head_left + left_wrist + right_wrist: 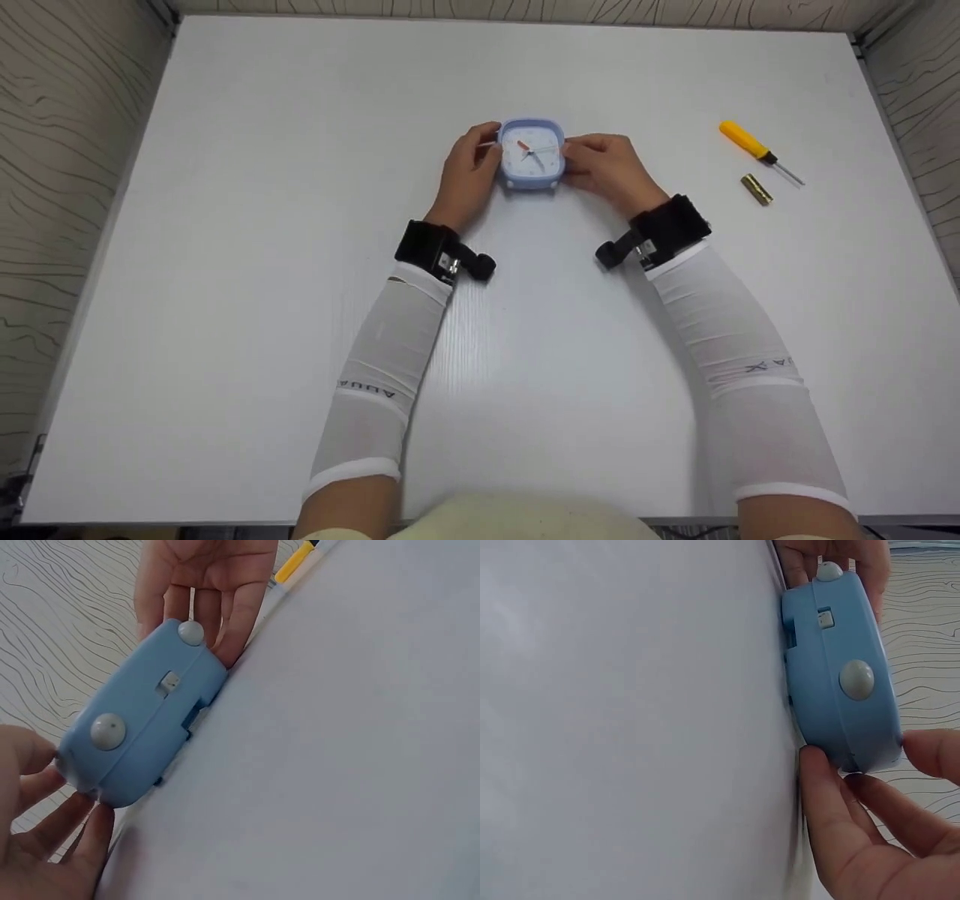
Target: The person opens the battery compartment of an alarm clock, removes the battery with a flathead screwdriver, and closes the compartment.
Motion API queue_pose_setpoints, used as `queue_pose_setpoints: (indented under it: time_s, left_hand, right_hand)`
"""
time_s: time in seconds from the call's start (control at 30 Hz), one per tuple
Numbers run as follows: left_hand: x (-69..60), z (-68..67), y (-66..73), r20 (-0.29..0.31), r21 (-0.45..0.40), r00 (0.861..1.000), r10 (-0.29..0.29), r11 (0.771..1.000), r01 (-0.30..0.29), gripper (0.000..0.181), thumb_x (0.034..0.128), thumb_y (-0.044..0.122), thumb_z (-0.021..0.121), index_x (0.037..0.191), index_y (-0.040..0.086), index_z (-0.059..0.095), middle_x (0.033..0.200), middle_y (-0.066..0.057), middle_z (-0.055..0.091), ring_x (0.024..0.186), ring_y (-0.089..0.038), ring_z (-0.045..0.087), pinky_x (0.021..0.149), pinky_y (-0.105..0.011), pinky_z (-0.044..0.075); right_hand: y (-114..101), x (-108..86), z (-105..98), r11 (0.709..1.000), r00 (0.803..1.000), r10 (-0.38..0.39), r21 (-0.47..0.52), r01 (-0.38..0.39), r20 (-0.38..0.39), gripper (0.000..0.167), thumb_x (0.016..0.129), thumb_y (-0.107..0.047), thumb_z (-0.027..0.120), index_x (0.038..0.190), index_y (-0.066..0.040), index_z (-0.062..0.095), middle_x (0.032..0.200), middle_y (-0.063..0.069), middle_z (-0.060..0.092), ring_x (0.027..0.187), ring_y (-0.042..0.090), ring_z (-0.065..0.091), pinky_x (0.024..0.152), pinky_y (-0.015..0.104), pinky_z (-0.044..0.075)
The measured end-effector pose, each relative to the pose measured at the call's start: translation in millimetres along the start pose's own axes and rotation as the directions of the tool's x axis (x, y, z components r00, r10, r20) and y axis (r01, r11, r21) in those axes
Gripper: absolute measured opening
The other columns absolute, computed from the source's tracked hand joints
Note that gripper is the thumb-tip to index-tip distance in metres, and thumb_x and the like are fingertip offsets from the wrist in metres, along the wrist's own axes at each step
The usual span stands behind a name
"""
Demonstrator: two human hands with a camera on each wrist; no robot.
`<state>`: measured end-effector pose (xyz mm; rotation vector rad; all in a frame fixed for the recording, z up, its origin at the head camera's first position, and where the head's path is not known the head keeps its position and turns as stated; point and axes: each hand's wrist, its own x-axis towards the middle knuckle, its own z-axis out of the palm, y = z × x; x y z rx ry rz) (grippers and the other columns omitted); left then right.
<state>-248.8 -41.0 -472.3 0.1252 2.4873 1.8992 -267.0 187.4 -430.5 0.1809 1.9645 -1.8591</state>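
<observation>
A light-blue alarm clock (532,182) with a white dial stands out near the upper middle of the table, its face turned up to the head camera. My left hand (466,180) grips its left side, and my right hand (613,171) grips its right side with thumb and fingers. In the left wrist view the clock's underside (142,705) shows two round whitish feet and a small pale switch. The same side of the clock (840,652) appears in the right wrist view, its back edge next to the table. The back itself is hidden.
On the right of the white table (262,187) lies a screwdriver (744,140) with a yellow handle. Just below it is a gold-coloured battery-like cylinder (756,190). Patterned panels (67,150) border the table at the back and sides.
</observation>
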Motion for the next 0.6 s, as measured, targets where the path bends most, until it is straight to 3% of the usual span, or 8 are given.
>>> queue_pose_setpoints:
  time_s: [0.23,0.43,0.6]
  left_hand:
    - [0.9,-3.2,3.4,0.027,-0.026,0.999,-0.029,0.999,0.030,0.041,0.1077,0.019,0.049,0.148,0.015,0.048,0.146,-0.003,0.051,0.125,-0.011,0.054,0.102,-0.018,0.041]
    - [-2.8,-3.7,6.8,0.060,0.005,0.996,-0.073,0.997,0.073,0.042,0.1079,0.020,0.049,0.150,0.019,0.045,0.151,-0.002,0.043,0.133,-0.012,0.050,0.105,-0.016,0.039]
    - [-6.3,-7.0,10.1,0.091,0.015,0.991,-0.096,0.995,0.095,0.044,0.1076,0.021,0.049,0.151,0.020,0.043,0.155,-0.002,0.039,0.138,-0.012,0.045,0.108,-0.015,0.036]
  right_hand:
    - [-3.6,-1.8,-1.9,0.994,0.999,-0.024,0.108,0.021,0.031,0.041,0.101,-0.007,0.059,0.137,0.011,0.053,0.140,0.026,0.053,0.118,0.030,0.063,0.101,0.039,0.051]
    - [-6.5,-5.2,-5.0,0.998,0.999,-0.026,0.059,0.025,0.025,0.039,0.102,-0.009,0.059,0.137,0.009,0.055,0.135,0.023,0.057,0.110,0.027,0.067,0.099,0.038,0.053]
    - [-8.2,-8.8,-6.3,1.000,0.999,-0.009,0.029,0.007,0.049,0.042,0.102,-0.011,0.059,0.141,0.006,0.053,0.139,0.020,0.054,0.119,0.030,0.062,0.100,0.035,0.052]
